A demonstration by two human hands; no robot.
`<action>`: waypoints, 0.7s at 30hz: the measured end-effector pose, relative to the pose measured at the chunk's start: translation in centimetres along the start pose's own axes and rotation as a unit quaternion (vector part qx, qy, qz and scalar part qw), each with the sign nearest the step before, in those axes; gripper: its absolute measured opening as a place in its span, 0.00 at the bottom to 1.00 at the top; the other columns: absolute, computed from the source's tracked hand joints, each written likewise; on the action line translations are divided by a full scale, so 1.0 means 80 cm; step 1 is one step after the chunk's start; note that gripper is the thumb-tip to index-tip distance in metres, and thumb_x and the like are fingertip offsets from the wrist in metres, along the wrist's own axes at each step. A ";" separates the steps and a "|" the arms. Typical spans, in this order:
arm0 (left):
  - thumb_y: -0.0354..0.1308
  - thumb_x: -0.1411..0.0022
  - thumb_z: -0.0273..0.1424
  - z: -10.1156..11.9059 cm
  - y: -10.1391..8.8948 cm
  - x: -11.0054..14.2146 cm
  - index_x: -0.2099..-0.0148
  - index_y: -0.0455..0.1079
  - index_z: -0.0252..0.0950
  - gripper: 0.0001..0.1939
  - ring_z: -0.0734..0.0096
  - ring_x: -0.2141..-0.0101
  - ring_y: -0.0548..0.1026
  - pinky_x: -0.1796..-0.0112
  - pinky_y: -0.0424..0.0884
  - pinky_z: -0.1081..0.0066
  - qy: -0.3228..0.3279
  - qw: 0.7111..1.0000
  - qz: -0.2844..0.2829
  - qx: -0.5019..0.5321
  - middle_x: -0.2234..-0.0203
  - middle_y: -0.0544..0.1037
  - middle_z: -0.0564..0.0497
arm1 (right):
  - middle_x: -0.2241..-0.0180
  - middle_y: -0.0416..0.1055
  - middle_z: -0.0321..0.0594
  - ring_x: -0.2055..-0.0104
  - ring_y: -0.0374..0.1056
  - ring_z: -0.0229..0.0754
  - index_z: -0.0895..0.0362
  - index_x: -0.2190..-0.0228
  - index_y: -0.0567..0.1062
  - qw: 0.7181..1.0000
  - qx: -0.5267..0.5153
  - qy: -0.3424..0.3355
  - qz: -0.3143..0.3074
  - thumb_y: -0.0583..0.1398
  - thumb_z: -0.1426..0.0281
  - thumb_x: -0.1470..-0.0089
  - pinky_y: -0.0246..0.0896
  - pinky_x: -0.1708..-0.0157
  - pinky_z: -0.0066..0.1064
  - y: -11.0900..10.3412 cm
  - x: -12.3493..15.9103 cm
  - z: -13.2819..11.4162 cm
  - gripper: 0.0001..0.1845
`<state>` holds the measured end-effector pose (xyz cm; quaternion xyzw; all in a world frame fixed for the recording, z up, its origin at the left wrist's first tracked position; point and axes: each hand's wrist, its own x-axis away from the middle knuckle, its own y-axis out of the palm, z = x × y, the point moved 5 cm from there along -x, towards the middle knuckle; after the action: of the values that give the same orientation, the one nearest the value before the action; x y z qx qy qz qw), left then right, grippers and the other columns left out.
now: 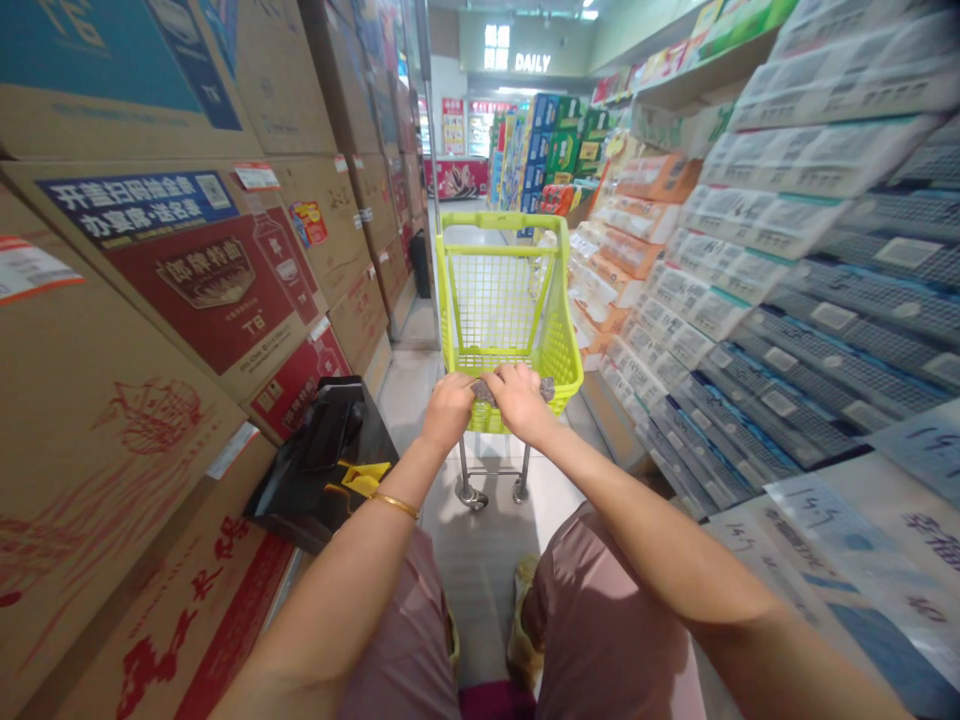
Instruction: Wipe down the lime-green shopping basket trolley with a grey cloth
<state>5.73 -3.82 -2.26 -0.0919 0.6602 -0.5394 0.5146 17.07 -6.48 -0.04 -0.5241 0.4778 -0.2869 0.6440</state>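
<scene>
On one handle (547, 388), two hands (451, 405) (517, 397)

White ceiling lamps (590, 14) and a lit sign (532, 62) shine ahead of us, a soft shadow pooling on the floor (487, 530) beneath the cart (501, 350); packs (795, 300) at right blur and stretch toward the edge.

2 hands (450, 408) | 1 cart (564, 350) | 2 visible casters (474, 496) | 1 bracelet (395, 504) | 2 shoes (524, 655)

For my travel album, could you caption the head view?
Left hand and right hand grip the handle of a lime-green shopping cart between stacked cardboard cartons and wrapped packs.
</scene>
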 end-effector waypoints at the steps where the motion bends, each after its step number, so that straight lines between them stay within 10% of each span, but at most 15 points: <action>1: 0.45 0.35 0.25 0.001 -0.001 0.001 0.61 0.73 0.35 0.14 0.67 0.63 0.70 0.60 0.65 0.68 0.005 1.000 -0.001 -0.007 0.67 0.77 0.48 | 0.54 0.62 0.48 0.56 0.51 0.48 0.53 0.47 0.64 1.000 -0.009 -0.002 0.003 0.45 0.74 0.41 0.47 0.59 0.38 0.001 0.000 0.000 0.22; 21: 0.48 0.35 0.30 -0.011 -0.008 -0.006 0.60 0.74 0.35 0.12 0.68 0.64 0.71 0.60 0.67 0.67 0.055 0.998 -0.010 0.041 0.67 0.78 0.47 | 0.54 0.64 0.46 0.56 0.51 0.48 0.52 0.53 0.69 0.997 0.029 0.072 0.018 0.46 0.75 0.41 0.46 0.60 0.37 -0.015 0.057 0.106 0.19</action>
<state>5.01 -3.23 -1.61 -0.0471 0.6636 -0.5753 0.4758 26.70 -7.37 -0.40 -0.4747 0.5241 -0.3261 0.6274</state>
